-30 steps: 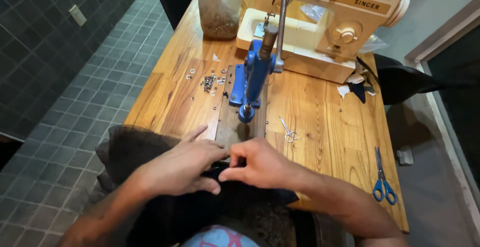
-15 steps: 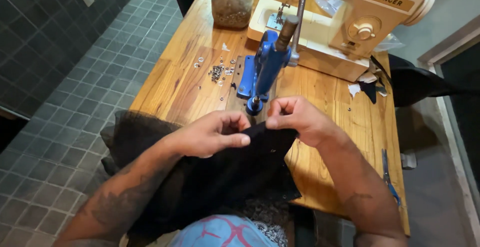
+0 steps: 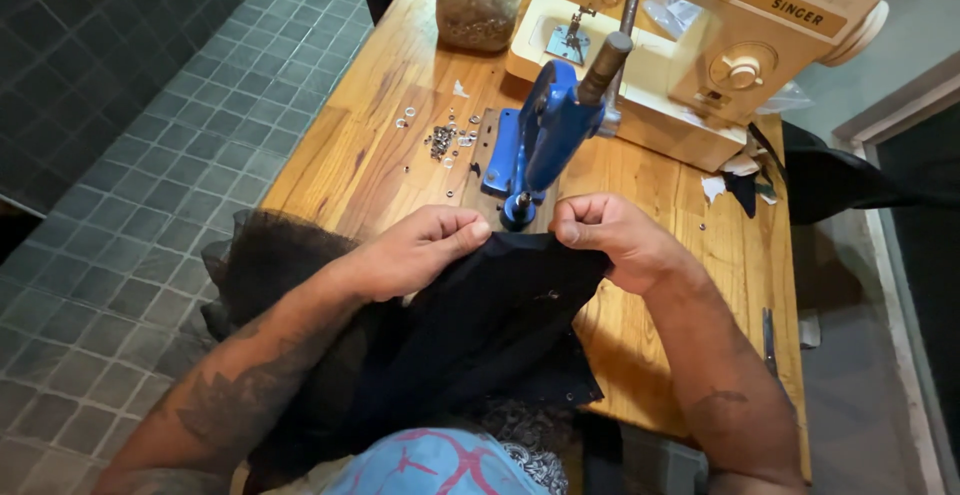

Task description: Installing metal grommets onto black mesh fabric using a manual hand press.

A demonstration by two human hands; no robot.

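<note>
- Left hand (image 3: 420,250), at centre-left of the frame, pinches the upper edge of a black fabric piece (image 3: 490,325) between thumb and curled fingers, closed tight on the cloth.
- Black fabric piece hangs from both hands down toward the bottom centre of the frame, its top edge stretched just below the base of the blue press; a ruffled mesh part spills over the wooden table's (image 3: 350,155) left edge.
- Small metal eyelets (image 3: 440,138) lie scattered on the wood in the upper middle, just left of the press.
- Blue hand press (image 3: 545,140) stands upright on a dark base plate at centre, its grey lever handle rising to the upper right.
- Right hand (image 3: 615,240), right of centre, is closed on the same top edge of the fabric, fingers folded over it, close to the press foot.
- Cream sewing machine (image 3: 720,45) sits across the upper right, behind the press, with a glass jar (image 3: 480,0) to its left.
</note>
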